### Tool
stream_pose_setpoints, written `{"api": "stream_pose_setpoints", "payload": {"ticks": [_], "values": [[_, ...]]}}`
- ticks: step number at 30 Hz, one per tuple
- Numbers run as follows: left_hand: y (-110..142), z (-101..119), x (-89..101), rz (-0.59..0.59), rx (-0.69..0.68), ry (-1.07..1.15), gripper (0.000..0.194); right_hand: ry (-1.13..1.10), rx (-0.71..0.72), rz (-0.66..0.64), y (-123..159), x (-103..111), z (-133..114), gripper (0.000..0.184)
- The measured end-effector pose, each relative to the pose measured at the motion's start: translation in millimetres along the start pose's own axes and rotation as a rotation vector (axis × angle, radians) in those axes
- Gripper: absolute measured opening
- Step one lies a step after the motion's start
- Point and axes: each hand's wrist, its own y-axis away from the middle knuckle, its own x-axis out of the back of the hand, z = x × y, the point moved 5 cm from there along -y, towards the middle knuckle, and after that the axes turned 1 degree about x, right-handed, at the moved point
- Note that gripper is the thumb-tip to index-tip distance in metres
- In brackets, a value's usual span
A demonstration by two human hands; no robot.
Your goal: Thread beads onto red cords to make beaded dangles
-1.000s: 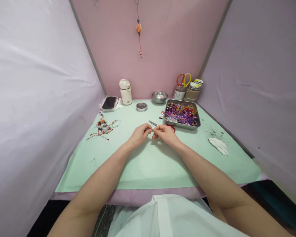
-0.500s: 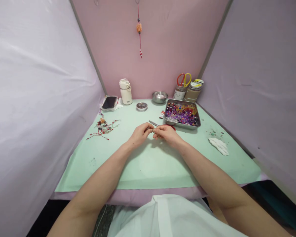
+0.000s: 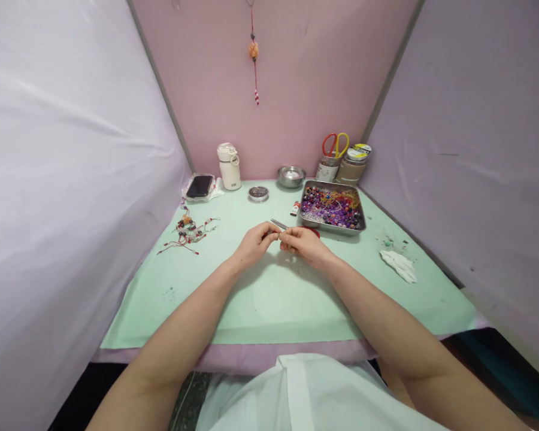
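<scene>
Over the middle of the green tabletop, my left hand and my right hand meet at their fingertips. Both are closed in a pinch around something tiny, too small to make out. Just beyond my fingers lies a pair of scissors; its metal blades point left and a red handle shows partly behind my right hand. A metal tray of purple beads and tangled yellow thread stands a little farther off to the right.
Strung bead pieces lie at left, near a phone and a white bottle. A small round dish, a metal bowl and jars stand along the back. A white cloth lies right. A beaded string hangs on the pink wall.
My right hand's fingers have shifted very slightly at the pinch. My left hand and everything on the table stay as they were.
</scene>
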Motion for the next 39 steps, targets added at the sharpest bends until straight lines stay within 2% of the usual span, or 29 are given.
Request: {"api": "stream_pose_setpoints", "payload": {"ticks": [6,13,18,25,32,35,39], "values": [[-1,-3,2.3,0.038,0.038,-0.038,0.016,0.124,0.137,0.167,4,5,-17,0.026],[-2,-9,2.7,0.064,0.085,-0.039,0.016,0.318,0.289,0.190,4,4,-18,0.018],[-2,-10,-0.1,0.021,0.107,-0.005,0.016,0.398,0.426,0.231,5,5,-17,0.012],[0,-7,-2.8,-0.094,0.133,0.191,0.021,0.409,0.411,0.232,4,6,-14,0.013],[0,-5,-0.4,-0.062,0.089,0.374,0.024,0.454,0.382,0.175,-1,4,-9,0.019],[0,-7,-0.1,-0.058,0.137,0.370,0.026,0.520,0.370,0.151,0,1,-8,0.017],[-1,-14,3.8,0.042,0.210,0.331,0.023,0.566,0.409,0.209,1,2,-10,0.010]]}}
